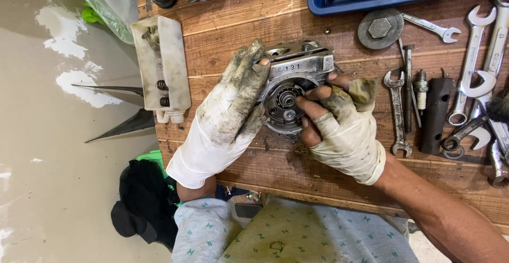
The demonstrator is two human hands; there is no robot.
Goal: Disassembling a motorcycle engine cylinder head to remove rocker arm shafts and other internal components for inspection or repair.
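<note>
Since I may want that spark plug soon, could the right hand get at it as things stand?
Probably yes: the spark plug lies bare on the bench just beside the right hand, nothing between them, though that hand is on the metal housing.

A mechanic's workshop is shown, most likely one for small engines or motorcycles. A worn, oil-stained wooden workbench (238, 35) is strewn with open-ended spanners (469, 56), a ring spanner (461, 133), a spark plug (420, 89), a dark tubular plug socket (435, 116) and a large flanged nut (379, 28). A blue plastic tray (403, 1) of small tools is set at the far edge. An aluminium engine casing (294, 83) with a bearing is held in grease-blackened gloves. Valve springs (161, 85) are kept in a grimy white plastic tub (172, 56). A bare, patchy concrete floor (47, 136) is seen beside the bench.
</note>
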